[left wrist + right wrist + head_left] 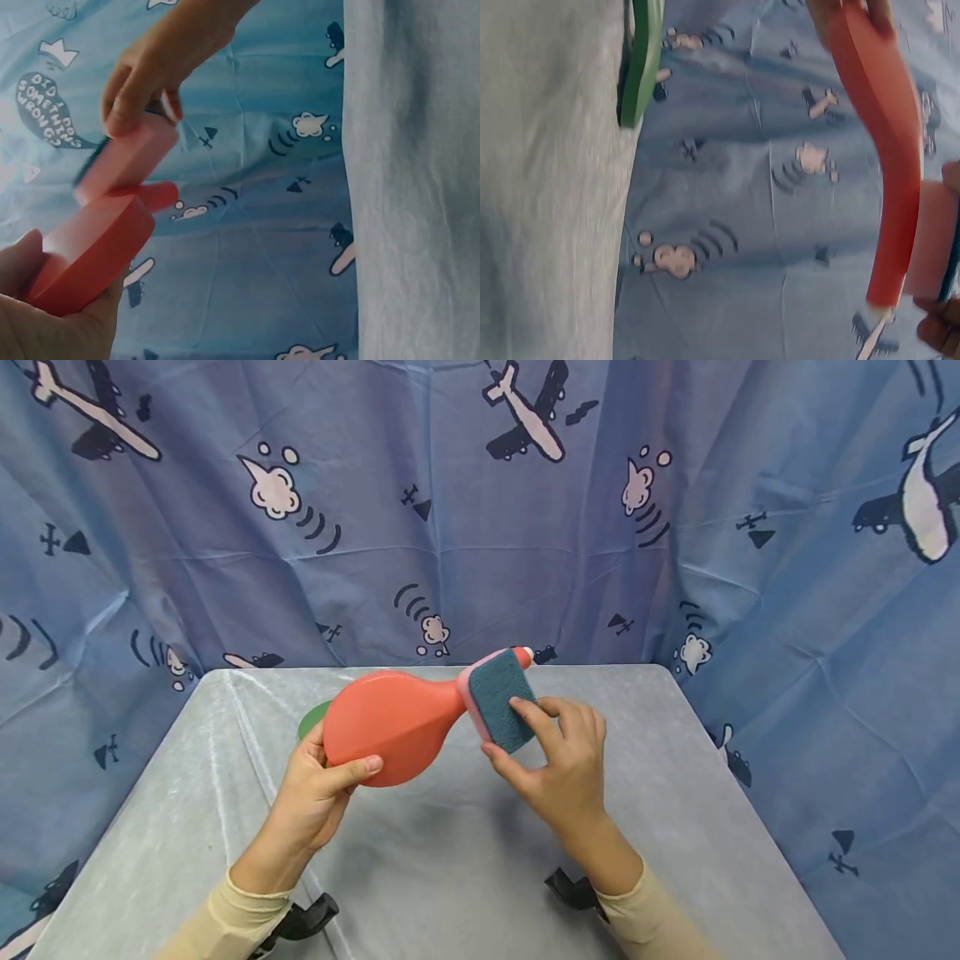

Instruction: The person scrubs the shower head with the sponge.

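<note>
My left hand [315, 793] grips a red paddle-shaped piece [397, 722] by its broad round end, thumb on the face and fingers behind. Its narrow end, with a pale tip, points up and to the right. Between thumb and fingers, my right hand [570, 756] pinches a sponge [504, 700] with a dark green scouring side and a pink foam side. The pink foam [932, 240] lies against the narrow part of the red piece, as the right wrist view shows. Both things are held up above the table.
A green flat-edged thing [641, 75] stands behind the red piece, mostly hidden in the head view. A pale grey cloth covers the table [675, 827]. Blue curtains [465, 527] with airplane prints hang behind and at the sides. Black straps [307, 917] circle the wrists.
</note>
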### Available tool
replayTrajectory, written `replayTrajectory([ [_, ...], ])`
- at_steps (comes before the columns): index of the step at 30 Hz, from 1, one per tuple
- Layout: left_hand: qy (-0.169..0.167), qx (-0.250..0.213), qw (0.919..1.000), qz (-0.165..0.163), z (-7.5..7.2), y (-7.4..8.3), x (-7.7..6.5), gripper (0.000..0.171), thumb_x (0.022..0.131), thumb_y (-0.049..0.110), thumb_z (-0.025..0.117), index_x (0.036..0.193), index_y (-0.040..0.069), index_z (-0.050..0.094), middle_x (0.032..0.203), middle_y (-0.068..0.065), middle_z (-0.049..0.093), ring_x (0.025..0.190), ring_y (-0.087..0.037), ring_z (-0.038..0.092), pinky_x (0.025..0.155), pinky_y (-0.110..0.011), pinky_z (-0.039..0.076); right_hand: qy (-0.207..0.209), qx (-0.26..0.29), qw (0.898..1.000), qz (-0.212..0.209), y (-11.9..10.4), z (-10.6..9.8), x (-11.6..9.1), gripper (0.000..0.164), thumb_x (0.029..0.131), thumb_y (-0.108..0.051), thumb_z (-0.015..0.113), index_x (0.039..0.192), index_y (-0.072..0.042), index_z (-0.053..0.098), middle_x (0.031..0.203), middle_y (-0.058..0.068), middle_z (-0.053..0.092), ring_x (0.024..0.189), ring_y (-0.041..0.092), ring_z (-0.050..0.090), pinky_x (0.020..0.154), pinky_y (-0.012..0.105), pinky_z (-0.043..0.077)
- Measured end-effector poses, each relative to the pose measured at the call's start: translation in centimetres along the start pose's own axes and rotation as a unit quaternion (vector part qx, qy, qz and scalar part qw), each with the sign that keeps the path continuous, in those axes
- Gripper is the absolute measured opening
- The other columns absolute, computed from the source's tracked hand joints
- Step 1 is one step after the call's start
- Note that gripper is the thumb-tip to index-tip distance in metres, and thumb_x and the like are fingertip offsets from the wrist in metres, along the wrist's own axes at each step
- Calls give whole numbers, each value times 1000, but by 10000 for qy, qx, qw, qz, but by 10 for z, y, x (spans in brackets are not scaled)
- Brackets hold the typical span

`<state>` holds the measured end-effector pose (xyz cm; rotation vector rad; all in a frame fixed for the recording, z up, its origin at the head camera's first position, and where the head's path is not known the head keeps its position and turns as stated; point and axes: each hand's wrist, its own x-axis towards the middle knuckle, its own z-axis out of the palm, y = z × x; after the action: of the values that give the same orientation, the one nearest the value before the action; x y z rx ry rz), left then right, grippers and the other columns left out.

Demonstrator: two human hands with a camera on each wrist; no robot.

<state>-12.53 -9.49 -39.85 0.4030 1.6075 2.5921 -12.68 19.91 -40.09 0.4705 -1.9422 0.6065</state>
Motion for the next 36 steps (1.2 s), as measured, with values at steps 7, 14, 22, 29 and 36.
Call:
replayTrajectory([
  [7, 133, 515, 9970, 556, 5, 0, -2, 63, 76, -26, 70, 132, 3, 64, 120, -4, 72, 111, -21, 68, 88, -35, 61, -159, -19, 9989, 440, 1, 2, 0, 55, 85, -54, 76, 119, -12, 73, 98, 13, 64, 92, 34, 55, 84, 51, 38],
  [14, 422, 728, 9933, 791, 6, 0, -1, 60, 73, -28, 72, 125, 3, 69, 113, -3, 74, 103, -20, 70, 81, -35, 63, -399, 284, 9985, 231, -9, 3, 0, 54, 83, -54, 79, 120, -14, 73, 99, 10, 65, 93, 30, 57, 84, 51, 38],
  [22, 148, 917, 9876, 1267, 6, 0, -6, 56, 71, -28, 74, 114, 8, 76, 105, 1, 76, 96, -13, 71, 78, -26, 62, -640, 297, 9954, 648, -3, 2, -3, 53, 83, -50, 81, 121, -14, 73, 100, 9, 65, 96, 29, 56, 87, 49, 39],
  [29, -193, 807, 9839, 1584, 4, 1, -5, 56, 72, -27, 73, 114, 10, 77, 105, 2, 77, 94, -9, 71, 77, -23, 61, -781, 584, 9930, 666, -5, 1, -2, 54, 82, -50, 82, 122, -16, 72, 104, 7, 67, 99, 26, 57, 88, 47, 39],
  [36, -358, 1232, 9759, 1763, 1, 5, -5, 57, 72, -28, 73, 117, 7, 76, 113, 2, 76, 103, -11, 70, 85, -24, 59, -963, 226, 9913, 872, 4, -3, 1, 53, 80, -47, 84, 122, -16, 73, 104, 8, 66, 100, 28, 55, 90, 48, 37],
])
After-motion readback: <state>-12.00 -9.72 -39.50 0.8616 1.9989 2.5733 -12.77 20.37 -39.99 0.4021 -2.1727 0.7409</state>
